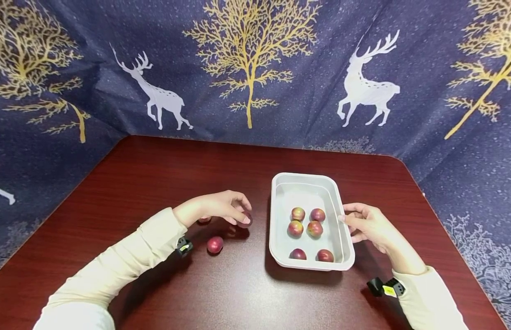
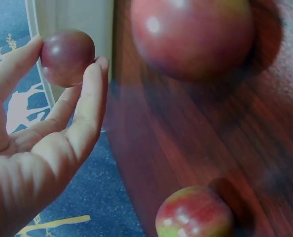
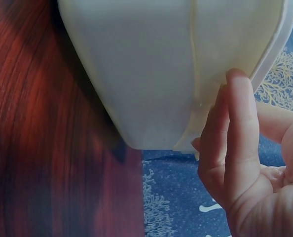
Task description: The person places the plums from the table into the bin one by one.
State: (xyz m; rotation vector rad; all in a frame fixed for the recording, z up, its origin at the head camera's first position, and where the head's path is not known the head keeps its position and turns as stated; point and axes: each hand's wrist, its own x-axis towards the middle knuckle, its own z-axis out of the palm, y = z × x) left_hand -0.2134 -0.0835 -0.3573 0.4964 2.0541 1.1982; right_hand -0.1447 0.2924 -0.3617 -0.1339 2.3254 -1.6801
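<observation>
Between thumb and fingertips my left hand pinches a dark red plum, held above the table just left of a white plastic container. My right hand grips the container's right rim, thumb on the rim and fingers against the outer wall. Inside the container lie several plums, red with yellowish patches. One loose red plum is on the table below my left wrist. Another plum is mostly hidden behind that wrist; two loose plums show in the left wrist view.
Everything stands on a dark red wooden table. A blue cloth with white deer and golden trees hangs behind the table's far edge and along its sides. Each wrist wears a small black camera.
</observation>
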